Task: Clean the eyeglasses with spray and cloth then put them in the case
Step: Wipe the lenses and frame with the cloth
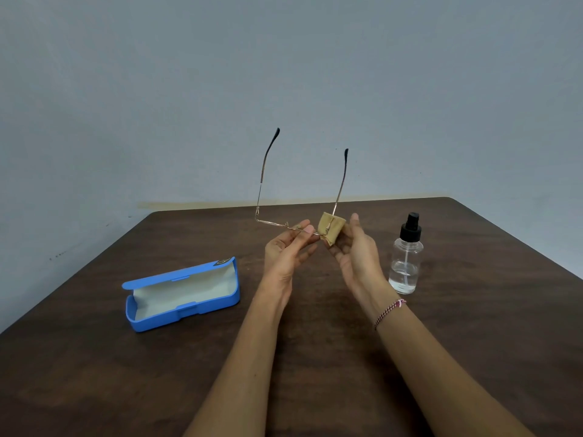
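Eyeglasses (265,184): thin metal. Cloth (331,227): soft tan fabric. Case (181,294): matt blue plastic. Bottle (405,266): clear, glossy. Table (473,310): dark wood-grain.

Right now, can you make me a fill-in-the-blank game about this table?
1. The case is ____ in colour.
2. It lies ____, not shut.
3. The left hand pinches the glasses, and the right hand holds a tan ____ on them.
4. The bottle has a ____ top.

Missing words: blue; open; cloth; black.
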